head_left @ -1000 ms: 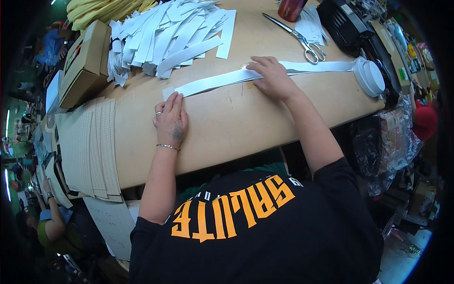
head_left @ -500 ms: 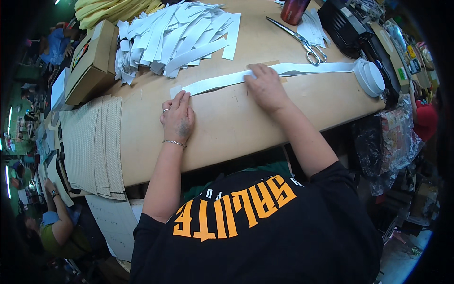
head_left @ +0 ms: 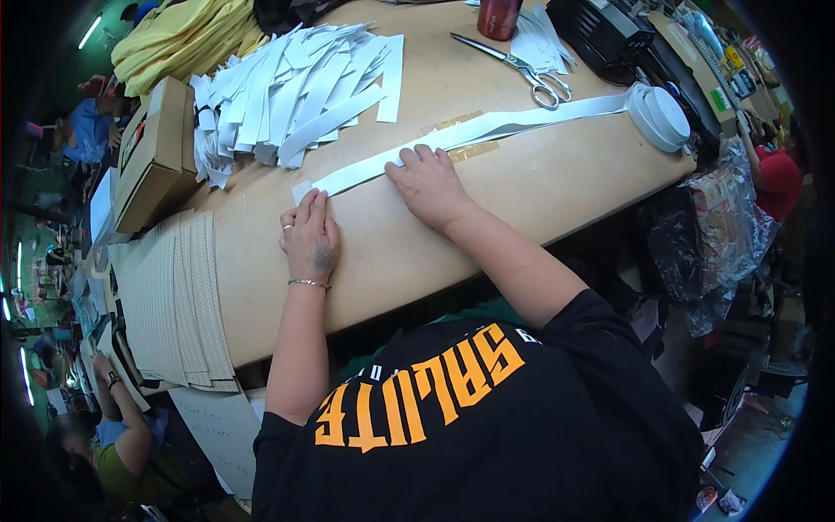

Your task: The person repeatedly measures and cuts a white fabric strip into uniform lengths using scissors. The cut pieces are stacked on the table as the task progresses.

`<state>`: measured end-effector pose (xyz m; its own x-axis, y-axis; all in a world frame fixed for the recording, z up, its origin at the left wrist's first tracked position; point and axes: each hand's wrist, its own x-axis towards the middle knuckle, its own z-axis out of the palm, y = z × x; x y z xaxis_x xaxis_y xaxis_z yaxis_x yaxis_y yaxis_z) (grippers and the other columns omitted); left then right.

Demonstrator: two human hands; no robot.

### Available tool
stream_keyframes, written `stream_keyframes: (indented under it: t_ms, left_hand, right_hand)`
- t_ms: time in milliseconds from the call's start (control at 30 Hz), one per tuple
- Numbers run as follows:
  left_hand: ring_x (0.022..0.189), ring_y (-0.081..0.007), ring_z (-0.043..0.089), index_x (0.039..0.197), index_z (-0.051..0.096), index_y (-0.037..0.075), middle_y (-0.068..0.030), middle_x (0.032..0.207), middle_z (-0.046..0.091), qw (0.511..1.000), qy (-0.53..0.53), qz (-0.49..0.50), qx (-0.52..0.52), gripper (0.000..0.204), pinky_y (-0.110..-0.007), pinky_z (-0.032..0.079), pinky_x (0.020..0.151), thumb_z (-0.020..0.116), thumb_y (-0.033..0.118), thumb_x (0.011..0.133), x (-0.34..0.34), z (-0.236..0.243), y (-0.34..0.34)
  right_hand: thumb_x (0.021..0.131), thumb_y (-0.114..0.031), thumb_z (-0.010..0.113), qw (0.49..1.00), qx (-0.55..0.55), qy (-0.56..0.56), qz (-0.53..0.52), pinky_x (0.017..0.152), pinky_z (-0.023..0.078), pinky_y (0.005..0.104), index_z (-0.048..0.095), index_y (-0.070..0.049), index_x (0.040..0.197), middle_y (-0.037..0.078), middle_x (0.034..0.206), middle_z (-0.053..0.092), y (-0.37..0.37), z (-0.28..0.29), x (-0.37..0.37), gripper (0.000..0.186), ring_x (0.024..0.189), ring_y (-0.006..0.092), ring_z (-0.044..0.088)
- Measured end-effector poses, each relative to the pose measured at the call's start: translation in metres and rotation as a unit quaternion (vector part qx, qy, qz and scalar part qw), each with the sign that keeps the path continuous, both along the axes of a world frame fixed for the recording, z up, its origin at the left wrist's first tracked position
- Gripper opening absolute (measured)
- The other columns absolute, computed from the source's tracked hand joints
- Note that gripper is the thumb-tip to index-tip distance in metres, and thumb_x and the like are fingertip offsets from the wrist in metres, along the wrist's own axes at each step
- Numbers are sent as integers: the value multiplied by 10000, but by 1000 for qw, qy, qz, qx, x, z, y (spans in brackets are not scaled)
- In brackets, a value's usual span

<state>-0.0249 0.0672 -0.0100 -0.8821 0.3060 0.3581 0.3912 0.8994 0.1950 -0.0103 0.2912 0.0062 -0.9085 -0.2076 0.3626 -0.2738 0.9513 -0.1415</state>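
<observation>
A long white band [head_left: 557, 113] stretches across the tabletop from a white roll [head_left: 665, 122] at the right. It looks like elastic or webbing tape, and part of it lies doubled. At the band's left end, my left hand [head_left: 310, 239] keeps its fingers together, closed on the tip. A small pale tab [head_left: 301, 190] shows just beyond those fingertips. My right hand [head_left: 428, 190] rests farther along, fingers slightly bent and apart, fingertips touching the band's lower edge. Strips of brown tape [head_left: 474, 151] are stuck to the table beneath the band.
Cut white strips [head_left: 296, 91] are heaped at the far left, beside a cardboard box [head_left: 158, 161] and yellow cloth [head_left: 187, 39]. Metal scissors [head_left: 517, 65] lie beyond the band, near a red tumbler [head_left: 499, 17]. Textured beige sheets [head_left: 174, 296] cover the left edge. Other people work on both sides.
My right hand has slid left along the band, toward my left hand, uncovering brown tape on the table. My left hand stays at the band's end. The whole view has shifted slightly.
</observation>
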Motion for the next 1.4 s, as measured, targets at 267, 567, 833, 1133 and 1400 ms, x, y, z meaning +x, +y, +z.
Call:
stream_keyframes:
  t_ms: [267, 567, 833, 1133, 1400]
  left_hand:
    - [966, -229, 502, 1160, 603, 178, 51, 1233, 541, 1000, 6, 4, 11, 395, -399, 450, 790, 550, 152, 769, 1, 1, -1]
    - [934, -250, 515, 1133, 620, 164, 27, 1194, 575, 1000, 12, 10, 11, 364, -374, 468, 785, 558, 130, 776, 5, 10, 6]
    - [964, -235, 498, 1150, 607, 173, 45, 1233, 546, 1000, 0, 0, 17, 384, -390, 452, 782, 557, 154, 770, 1, 1, 1]
    - [914, -272, 528, 1133, 615, 162, 15, 1203, 578, 1000, 20, -2, 4, 362, -363, 473, 789, 550, 113, 780, 4, 8, 4]
    - [993, -263, 511, 1041, 611, 142, -19, 1099, 572, 994, -16, 32, -102, 279, -426, 449, 794, 578, 151, 764, -19, 32, 35]
  right_hand:
    - [798, -132, 494, 1000, -27, 2, 2, 835, 415, 464, 588, -94, 958, 99, 1002, 529, 5, -3, 2, 189, 982, 280, 503]
    - [818, -148, 479, 997, -24, 15, 72, 850, 409, 441, 586, -70, 1045, 96, 1032, 532, -37, 0, -10, 263, 1019, 283, 497]
    - [810, -116, 472, 995, 8, -86, 52, 881, 405, 456, 553, -29, 1000, 99, 1053, 526, -25, 10, -8, 224, 1022, 283, 496]
    - [768, -120, 496, 998, -24, 61, 15, 775, 417, 390, 582, -40, 914, 73, 963, 534, 3, -11, 3, 188, 936, 245, 504]
    - [776, -135, 487, 996, -53, 77, 11, 786, 399, 385, 588, -43, 947, 69, 971, 533, 3, -20, 1, 219, 953, 245, 494]
